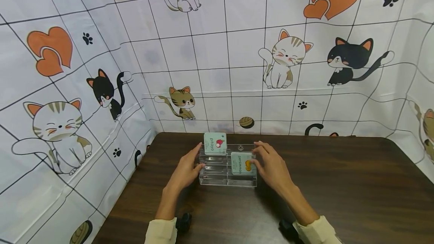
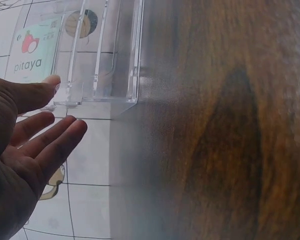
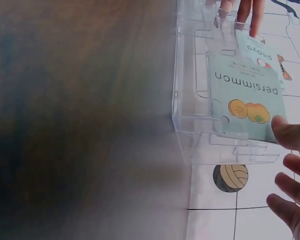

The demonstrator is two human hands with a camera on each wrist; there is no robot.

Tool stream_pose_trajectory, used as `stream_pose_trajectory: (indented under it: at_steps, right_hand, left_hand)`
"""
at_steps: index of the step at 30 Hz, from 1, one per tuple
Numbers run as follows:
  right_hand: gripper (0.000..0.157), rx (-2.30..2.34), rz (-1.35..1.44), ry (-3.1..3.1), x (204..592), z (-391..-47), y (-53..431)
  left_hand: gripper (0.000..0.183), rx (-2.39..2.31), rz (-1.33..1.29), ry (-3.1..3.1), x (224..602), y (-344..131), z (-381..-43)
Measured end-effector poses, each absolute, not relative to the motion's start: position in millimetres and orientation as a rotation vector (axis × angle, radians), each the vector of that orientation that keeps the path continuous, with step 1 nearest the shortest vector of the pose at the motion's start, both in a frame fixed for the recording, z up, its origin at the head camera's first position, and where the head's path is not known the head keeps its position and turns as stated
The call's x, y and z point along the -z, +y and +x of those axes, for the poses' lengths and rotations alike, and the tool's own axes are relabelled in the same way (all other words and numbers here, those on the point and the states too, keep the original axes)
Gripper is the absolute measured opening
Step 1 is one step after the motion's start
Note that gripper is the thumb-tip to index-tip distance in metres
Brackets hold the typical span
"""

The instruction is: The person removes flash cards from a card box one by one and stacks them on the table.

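Observation:
A clear acrylic tiered card rack (image 1: pixel 213 180) stands on the table. A pale green pitaya card (image 1: pixel 215 144) leans in its upper left slot. Lower on the right is a matching persimmon card (image 3: pixel 247 95). My left hand (image 1: pixel 185 168) is at the rack's left side; its thumb (image 2: pixel 37 95) is right at the clear edge near the pitaya card, the other fingers loosely extended. At the right side, my right hand (image 1: pixel 272 166) touches the persimmon card's outer edge with its thumb (image 3: pixel 287 131), while its other fingers are spread apart beside the rack.
The dark wooden table (image 1: pixel 339 183) extends far to the right of the rack. Behind and to the left hangs a white gridded cloth (image 1: pixel 210 55) printed with cats, hearts and paw marks, meeting the table's back edge.

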State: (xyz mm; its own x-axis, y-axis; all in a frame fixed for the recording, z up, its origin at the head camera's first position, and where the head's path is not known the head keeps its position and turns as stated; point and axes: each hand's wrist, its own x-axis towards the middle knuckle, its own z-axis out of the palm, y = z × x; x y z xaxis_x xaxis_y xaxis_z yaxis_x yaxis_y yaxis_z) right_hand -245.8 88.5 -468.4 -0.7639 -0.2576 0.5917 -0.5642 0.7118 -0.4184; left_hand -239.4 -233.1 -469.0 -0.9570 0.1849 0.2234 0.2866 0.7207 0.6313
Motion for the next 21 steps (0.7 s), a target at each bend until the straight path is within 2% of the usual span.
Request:
stream_pose_trajectory:
  at_steps: [12, 21]
  right_hand:
    - [0.012, -0.879, 0.588, -2.488, 461.9, -245.7, 86.6]
    - [0.009, -0.881, 0.576, -2.482, 460.6, -246.5, 88.8]
  left_hand:
    - [0.080, 1.131, -0.388, -2.744, 469.6, -230.5, -240.8]
    - [0.079, 1.106, -0.378, -2.738, 471.4, -231.0, -240.5]
